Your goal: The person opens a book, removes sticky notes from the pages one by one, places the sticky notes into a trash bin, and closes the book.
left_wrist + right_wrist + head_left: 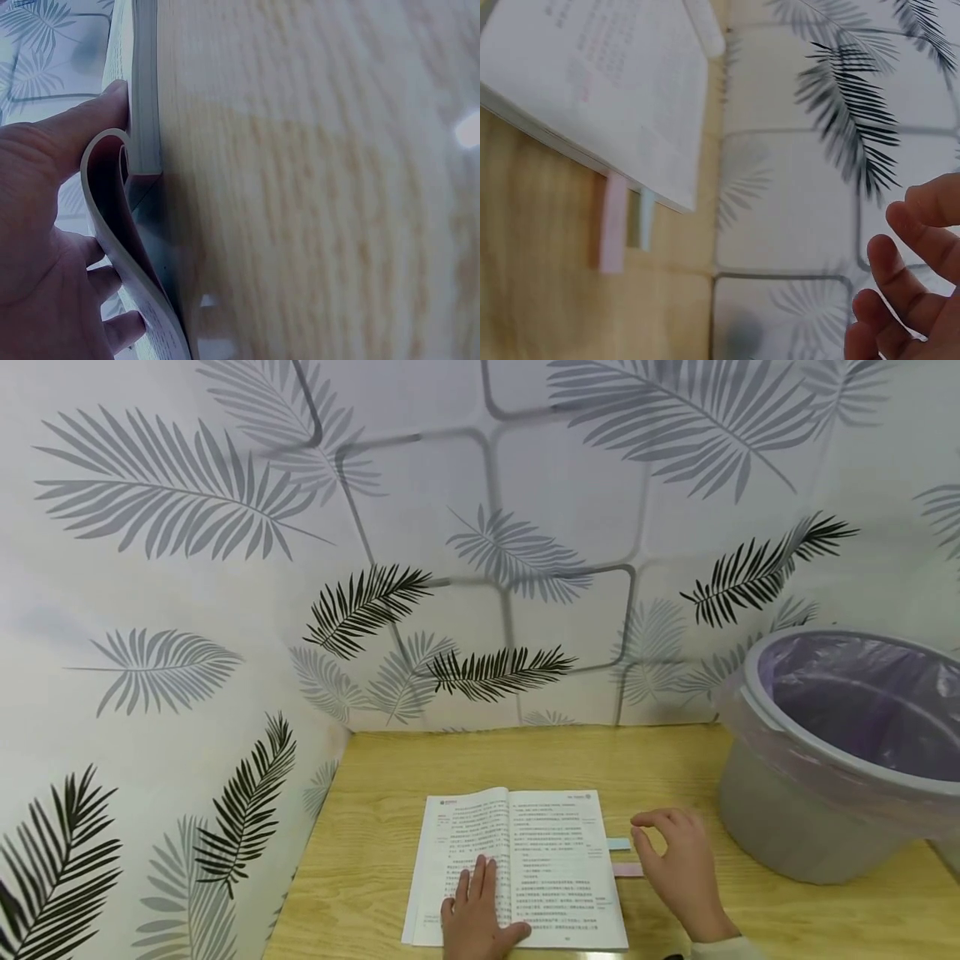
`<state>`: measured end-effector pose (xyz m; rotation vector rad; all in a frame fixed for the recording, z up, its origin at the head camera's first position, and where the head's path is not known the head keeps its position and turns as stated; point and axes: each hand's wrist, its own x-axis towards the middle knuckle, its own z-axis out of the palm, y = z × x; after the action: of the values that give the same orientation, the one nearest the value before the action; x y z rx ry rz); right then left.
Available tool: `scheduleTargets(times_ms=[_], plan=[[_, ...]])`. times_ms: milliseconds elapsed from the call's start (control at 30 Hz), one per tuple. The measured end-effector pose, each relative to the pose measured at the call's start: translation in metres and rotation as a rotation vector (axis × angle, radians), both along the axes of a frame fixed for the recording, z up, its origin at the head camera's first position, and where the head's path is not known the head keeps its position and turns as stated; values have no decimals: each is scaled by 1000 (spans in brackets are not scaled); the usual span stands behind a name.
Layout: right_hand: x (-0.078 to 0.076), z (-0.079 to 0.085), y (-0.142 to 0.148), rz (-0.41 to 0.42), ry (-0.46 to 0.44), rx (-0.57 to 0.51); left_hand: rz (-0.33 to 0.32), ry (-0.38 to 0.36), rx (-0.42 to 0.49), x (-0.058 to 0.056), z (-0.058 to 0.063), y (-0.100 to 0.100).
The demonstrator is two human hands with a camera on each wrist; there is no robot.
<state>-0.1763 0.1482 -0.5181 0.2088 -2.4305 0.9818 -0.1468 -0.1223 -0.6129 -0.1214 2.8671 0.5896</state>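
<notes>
An open book (555,860) with printed pages lies on the wooden table. My left hand (480,914) rests on its lower left page, with the thumb across the middle fold. In the left wrist view the left fingers (105,283) press on the page, which bows up beside the thick stack of pages (146,90). A blue tab (618,843) and a pink tab (627,869) stick out from the book's right edge. Just right of these tabs, my right hand (678,868) hovers with loosely bent fingers and a gap between thumb and forefinger. Nothing shows in it.
To the right stands a large grey bin (802,810) lined with a translucent purple bag (832,693). Behind the wooden table (525,752) rises a wall (420,502) with a leaf pattern, which also runs along the left side.
</notes>
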Motion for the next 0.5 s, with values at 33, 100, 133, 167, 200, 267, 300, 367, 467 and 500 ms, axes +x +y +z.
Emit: scheduleTargets(times_ms=[33,100,133,167,200,267,300,367,467,500], plan=[[-1,-5,-2,5,-29,8,0,-2,0,0,0,0],[-5,-15,-6,17,-91,18,-1,-4,5,-1,2,0],[-6,-19,-8,23,-128,21,-2,-2,9,0,4,0],[-7,-23,-9,27,-163,24,-4,-1,9,0,4,1],[-8,-27,-11,33,-197,25,-5,2,14,1,5,1],[-11,-34,-15,40,-258,34,-6,6,15,1,6,1],[-13,-36,-17,44,-284,36,-5,7,16,1,7,1],[-15,-41,-20,43,-322,50,-6,5,12,1,7,1],[-15,-48,-24,43,-338,72,-6,1,17,1,7,0],[-16,-51,-25,41,-337,78,-6,2,21,1,7,0]])
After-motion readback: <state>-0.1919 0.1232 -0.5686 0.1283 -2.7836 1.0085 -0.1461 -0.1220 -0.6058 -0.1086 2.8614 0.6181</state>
